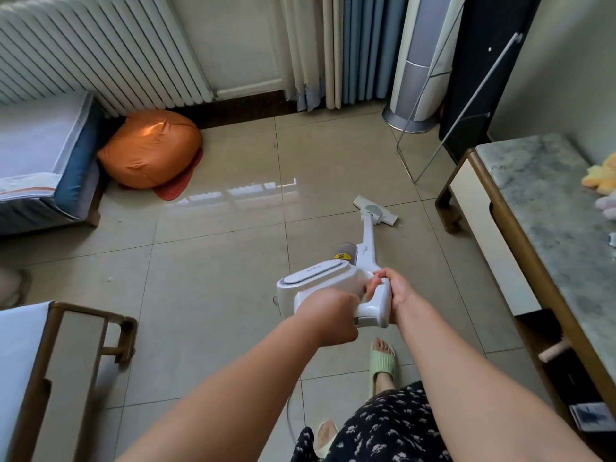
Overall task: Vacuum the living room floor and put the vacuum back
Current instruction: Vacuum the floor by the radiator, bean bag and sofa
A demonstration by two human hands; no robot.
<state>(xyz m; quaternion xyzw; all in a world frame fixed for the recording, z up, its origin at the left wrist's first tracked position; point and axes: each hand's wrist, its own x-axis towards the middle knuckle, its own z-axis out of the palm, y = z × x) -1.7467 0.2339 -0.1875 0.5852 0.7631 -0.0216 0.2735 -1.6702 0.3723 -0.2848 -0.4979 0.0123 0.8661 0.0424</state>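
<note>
I hold a white stick vacuum [320, 281] in front of me with both hands. My left hand [328, 316] grips the rear base of its body near the lower handle end. My right hand [393, 290] is curled round the upright handle. The vacuum's tube [368, 240] slopes away and down to the right, ending in the flat white floor head [376, 210], which rests on the beige tiled floor [216, 261] near the marble-topped cabinet. A thin cord hangs below the vacuum body toward my feet.
An orange beanbag [150, 153] on a red mat lies by the radiator at the back left, beside a blue sofa [43, 165]. A marble-topped cabinet [546, 208] runs along the right. A wooden-framed table [66, 361] stands at lower left. A metal rack [443, 135] and tower fan stand behind.
</note>
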